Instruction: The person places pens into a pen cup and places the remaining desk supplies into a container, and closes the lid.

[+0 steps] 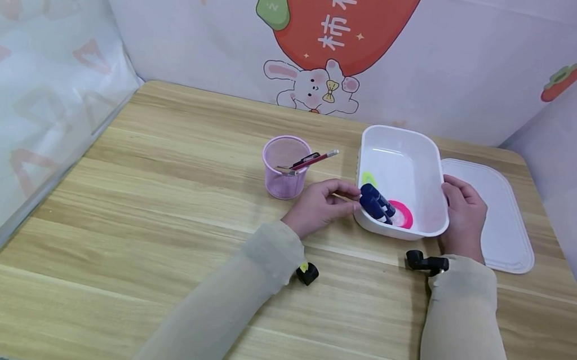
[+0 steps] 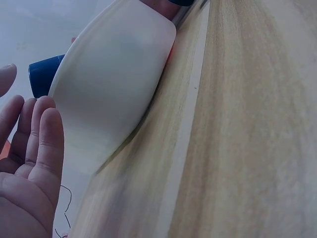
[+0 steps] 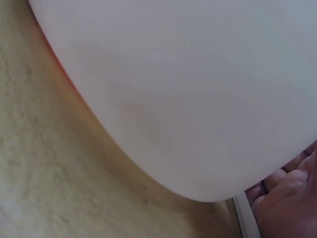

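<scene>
In the head view, a white plastic box (image 1: 402, 155) stands right of centre. Two dark blue tubes (image 1: 377, 204), perhaps glue sticks, lie together in its near left corner. A pink ring-shaped roll (image 1: 404, 214) sits beside them, and a yellow-green item (image 1: 368, 179) is by the left wall. At the left rim is my left hand (image 1: 323, 205), its fingertips close to the tubes. The left wrist view shows its thumb and fingers (image 2: 47, 144) apart, near a blue cap (image 2: 44, 77) jutting over the rim. My right hand (image 1: 463, 216) holds the box's right side.
Left of the box stands a pink mesh pen cup (image 1: 284, 185) with a red pencil (image 1: 320, 159) and other slim items leaning in it. A white lid (image 1: 505, 231) lies on the wooden table (image 1: 164, 204) to the right. Printed fabric walls enclose the table.
</scene>
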The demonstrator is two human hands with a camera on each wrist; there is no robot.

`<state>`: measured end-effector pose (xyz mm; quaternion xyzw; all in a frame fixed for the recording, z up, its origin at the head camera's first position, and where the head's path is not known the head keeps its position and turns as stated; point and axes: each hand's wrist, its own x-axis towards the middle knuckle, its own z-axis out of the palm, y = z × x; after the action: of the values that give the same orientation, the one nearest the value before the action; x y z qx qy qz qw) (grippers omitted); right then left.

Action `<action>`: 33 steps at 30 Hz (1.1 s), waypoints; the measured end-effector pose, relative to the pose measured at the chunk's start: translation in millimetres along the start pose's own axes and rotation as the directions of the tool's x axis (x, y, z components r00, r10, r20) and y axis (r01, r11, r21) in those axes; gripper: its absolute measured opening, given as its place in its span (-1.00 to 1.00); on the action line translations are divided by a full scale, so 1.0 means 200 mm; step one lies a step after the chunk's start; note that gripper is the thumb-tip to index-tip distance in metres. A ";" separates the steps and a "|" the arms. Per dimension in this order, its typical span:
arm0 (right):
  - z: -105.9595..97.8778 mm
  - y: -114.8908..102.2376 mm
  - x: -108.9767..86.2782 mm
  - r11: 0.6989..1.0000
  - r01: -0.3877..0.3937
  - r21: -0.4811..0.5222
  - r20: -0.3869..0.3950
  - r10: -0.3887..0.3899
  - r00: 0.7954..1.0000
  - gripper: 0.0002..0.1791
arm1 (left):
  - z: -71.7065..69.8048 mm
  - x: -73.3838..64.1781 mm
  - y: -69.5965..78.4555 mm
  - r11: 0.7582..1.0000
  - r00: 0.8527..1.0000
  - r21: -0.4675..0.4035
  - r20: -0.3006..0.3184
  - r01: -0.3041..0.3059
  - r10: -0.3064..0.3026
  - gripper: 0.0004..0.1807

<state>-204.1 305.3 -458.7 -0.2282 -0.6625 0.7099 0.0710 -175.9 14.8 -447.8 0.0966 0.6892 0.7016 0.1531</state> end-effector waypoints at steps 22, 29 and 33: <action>0.01 0.00 0.00 0.999 0.020 0.036 -0.017 -0.020 1.000 -0.63 | -0.07 0.00 0.04 0.999 1.000 0.046 0.019 -0.013 0.012 -0.69; 0.00 0.00 0.00 1.000 0.006 0.027 -0.016 -0.005 1.000 -0.61 | -0.11 0.00 0.05 0.997 0.999 0.072 0.026 -0.041 0.039 -0.64; 0.01 0.00 0.00 0.999 0.012 0.036 -0.015 -0.011 1.000 -0.61 | -0.13 0.00 0.06 0.997 1.000 0.078 0.010 -0.029 0.028 -0.62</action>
<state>-205.0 304.4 -458.6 -0.2282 -0.6505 0.7196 0.0839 -185.8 -10.1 -436.6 0.1155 0.7138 0.6759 0.1425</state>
